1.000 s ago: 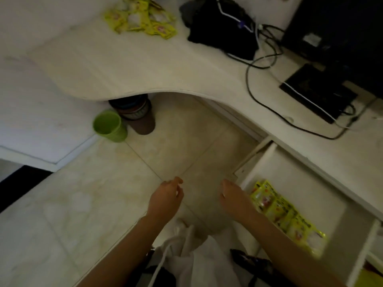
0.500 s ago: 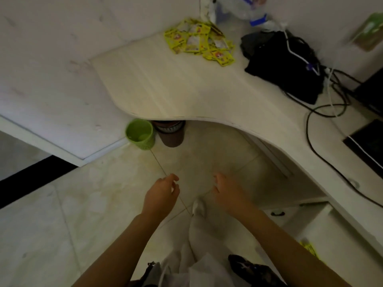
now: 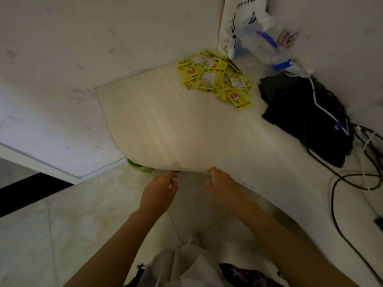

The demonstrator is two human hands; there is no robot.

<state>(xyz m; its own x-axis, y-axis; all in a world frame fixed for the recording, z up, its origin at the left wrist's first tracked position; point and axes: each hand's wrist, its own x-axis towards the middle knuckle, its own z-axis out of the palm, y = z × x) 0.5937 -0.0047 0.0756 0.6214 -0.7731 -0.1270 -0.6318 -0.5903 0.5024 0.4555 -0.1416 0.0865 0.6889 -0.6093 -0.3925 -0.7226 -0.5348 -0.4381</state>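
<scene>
The left hand [image 3: 159, 189] and right hand [image 3: 223, 187] have risen to the desk [image 3: 165, 131] edge.

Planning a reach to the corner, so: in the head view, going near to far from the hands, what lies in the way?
First the left hand and right hand, both empty → desk edge and top → pile of yellow packets → white paper bag at the wall.

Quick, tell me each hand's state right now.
Left hand: open, fingers loosely curled, holding nothing.
Right hand: open, holding nothing, close to the desk edge.
</scene>
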